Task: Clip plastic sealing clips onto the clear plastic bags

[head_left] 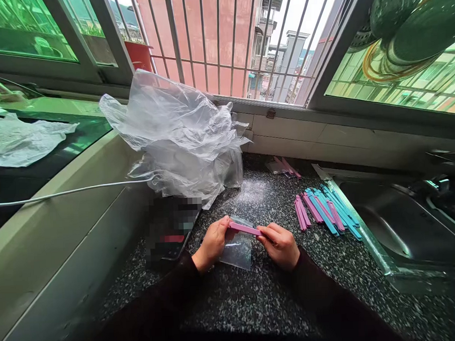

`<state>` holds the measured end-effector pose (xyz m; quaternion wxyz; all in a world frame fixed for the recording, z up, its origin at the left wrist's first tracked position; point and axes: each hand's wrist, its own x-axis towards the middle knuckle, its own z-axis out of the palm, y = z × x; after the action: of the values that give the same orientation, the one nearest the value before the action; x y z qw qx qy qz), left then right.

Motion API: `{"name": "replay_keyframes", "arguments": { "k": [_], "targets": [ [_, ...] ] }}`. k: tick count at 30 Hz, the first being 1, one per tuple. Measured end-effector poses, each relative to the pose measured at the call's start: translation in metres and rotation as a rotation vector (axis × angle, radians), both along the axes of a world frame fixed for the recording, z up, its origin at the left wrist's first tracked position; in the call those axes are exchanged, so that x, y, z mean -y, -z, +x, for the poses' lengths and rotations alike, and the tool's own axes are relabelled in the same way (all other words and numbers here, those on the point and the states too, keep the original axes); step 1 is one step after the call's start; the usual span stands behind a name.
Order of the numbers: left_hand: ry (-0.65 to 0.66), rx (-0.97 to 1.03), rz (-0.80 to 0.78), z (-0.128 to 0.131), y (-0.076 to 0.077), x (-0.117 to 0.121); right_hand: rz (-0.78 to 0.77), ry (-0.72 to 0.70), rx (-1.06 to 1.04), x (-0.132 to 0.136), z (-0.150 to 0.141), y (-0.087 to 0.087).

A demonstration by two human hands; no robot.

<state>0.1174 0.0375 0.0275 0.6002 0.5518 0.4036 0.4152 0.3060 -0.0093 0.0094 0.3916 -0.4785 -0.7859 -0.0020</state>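
Note:
Over a speckled dark stone counter (pixel 254 294), both of my hands hold a pink plastic strip (pixel 244 229) level between them. My left hand (pixel 212 243) pinches its left end and also grips the top of a small clear plastic bag (pixel 237 247), which hangs below the strip. My right hand (pixel 280 244) is closed on the strip's right end. A row of several pink and blue strips (pixel 326 212) lies on the counter to the right of my hands.
A big crumpled clear plastic bag (pixel 177 137) sits at the back left. A dark blurred-out object (pixel 169 229) lies left of my hands. A steel sink (pixel 408 224) is at the right, a white cable (pixel 64 192) at the left, a barred window behind.

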Motion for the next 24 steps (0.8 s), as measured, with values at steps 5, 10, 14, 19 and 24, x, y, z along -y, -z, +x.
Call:
{"name": "replay_keyframes", "arguments": {
  "k": [5,10,14,19,24],
  "targets": [
    [-0.002,0.000,-0.007,-0.0006,0.0000,-0.0007,0.013,-0.009,-0.008,0.0008,0.0001,-0.0011],
    [-0.015,0.008,-0.030,-0.0006,0.0011,-0.0015,0.010,-0.015,-0.027,0.0005,0.0007,-0.0002],
    [-0.047,-0.002,-0.035,-0.0007,0.0028,-0.0025,0.010,-0.031,-0.061,-0.0002,0.0013,0.0002],
    [-0.068,-0.013,-0.036,-0.0008,0.0060,-0.0043,0.027,-0.055,-0.122,-0.0002,0.0012,-0.0028],
    [-0.096,-0.001,-0.030,-0.0015,0.0073,-0.0056,0.012,-0.063,-0.191,0.0008,0.0013,-0.0069]
  ]
}}
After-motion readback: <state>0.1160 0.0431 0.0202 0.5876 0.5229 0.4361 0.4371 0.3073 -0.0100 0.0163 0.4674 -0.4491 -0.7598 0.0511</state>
